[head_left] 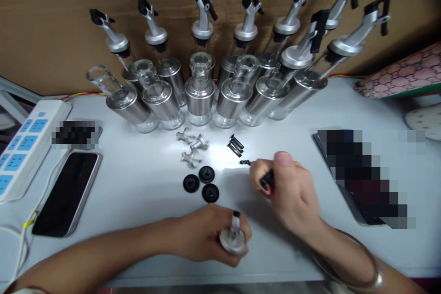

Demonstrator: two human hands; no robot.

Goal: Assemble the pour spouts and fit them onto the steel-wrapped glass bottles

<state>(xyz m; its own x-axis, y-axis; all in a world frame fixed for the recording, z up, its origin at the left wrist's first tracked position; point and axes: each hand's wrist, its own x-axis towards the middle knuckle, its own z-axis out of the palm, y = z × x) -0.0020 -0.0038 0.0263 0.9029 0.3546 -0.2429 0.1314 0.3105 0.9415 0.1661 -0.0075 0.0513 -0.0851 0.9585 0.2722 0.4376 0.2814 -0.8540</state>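
My left hand (220, 234) is closed around a silver pourer spout (231, 241), its round base facing up and a small black piece at its tip. To its right, my right hand (292, 190) is raised above the table, its fingers closed on a small black lever piece (266, 179) that they partly hide. Beyond my left hand lie three black ring discs (210, 192). Farther back are three loose silver spouts (191, 158). Some thin black levers (236, 145) rest beside them, and tiny black parts (244, 162) lie just left of my right hand.
Glass-and-steel bottles (200, 101) stand in rows at the back, several topped with silver-and-black pourers (202, 30). A power strip (31, 142) and a phone (65, 193) lie left. Another phone-like device (358, 202), partly blurred, lies right. A pink patterned roll (403, 71) sits back right.
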